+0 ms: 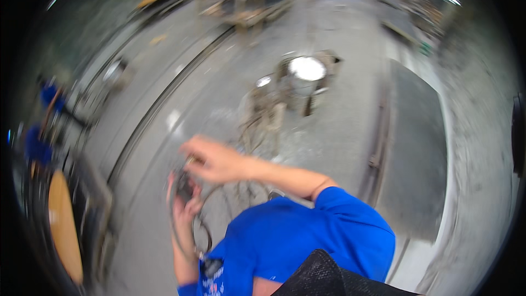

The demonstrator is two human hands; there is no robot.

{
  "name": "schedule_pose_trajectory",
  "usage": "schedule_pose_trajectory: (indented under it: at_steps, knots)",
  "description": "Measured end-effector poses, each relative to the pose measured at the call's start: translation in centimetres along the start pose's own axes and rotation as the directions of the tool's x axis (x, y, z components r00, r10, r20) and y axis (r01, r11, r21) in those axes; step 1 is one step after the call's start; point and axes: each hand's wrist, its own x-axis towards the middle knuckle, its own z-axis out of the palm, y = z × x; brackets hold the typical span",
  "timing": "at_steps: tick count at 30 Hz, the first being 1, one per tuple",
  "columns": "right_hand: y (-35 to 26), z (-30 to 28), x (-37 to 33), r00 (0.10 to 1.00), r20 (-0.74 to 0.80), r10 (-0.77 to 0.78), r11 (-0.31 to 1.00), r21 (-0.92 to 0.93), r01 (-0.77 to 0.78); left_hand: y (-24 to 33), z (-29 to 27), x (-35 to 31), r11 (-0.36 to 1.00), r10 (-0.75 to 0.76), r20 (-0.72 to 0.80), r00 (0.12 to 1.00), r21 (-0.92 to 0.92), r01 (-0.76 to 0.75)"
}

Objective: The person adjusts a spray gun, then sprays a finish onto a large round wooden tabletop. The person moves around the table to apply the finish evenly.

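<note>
My left hand [186, 205] is closed around a small dark tool [185, 185], whose exact kind is lost in motion blur. A thin hose [204, 233] loops beside my left wrist. Just above it, my right hand [215, 160] reaches across from the right with bent fingers. A small brass-coloured bit [192, 160] shows by its fingertips, close to the top of the tool. Whether those fingers grip it is too smeared to make out.
Ahead on the grey floor stands a bucket [306, 79] with a bright round top, beside a cluttered stand [268, 109]. A dark flat panel [413, 153] lies at the right. Tracks [159, 104] cross the floor at the left, where people in blue [39, 145] and an orange-tan board [64, 225] appear.
</note>
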Motion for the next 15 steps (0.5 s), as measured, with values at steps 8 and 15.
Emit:
schedule_pose_trajectory:
  at_steps: [8, 15]
  knots:
    - [0.6, -0.2, 0.3, 0.998, 0.015, -0.066, 0.997, -0.039, 0.067, 0.6, 1.9, -0.6, 0.995, 0.053, 0.137, 0.989, 0.074, -0.063]
    - [1.4, 0.0, 2.4, 0.956, 0.026, -0.292, 0.902, -0.323, 0.285, -0.2, 2.5, -0.3, 0.997, 0.042, 0.096, 0.994, 0.055, -0.048]
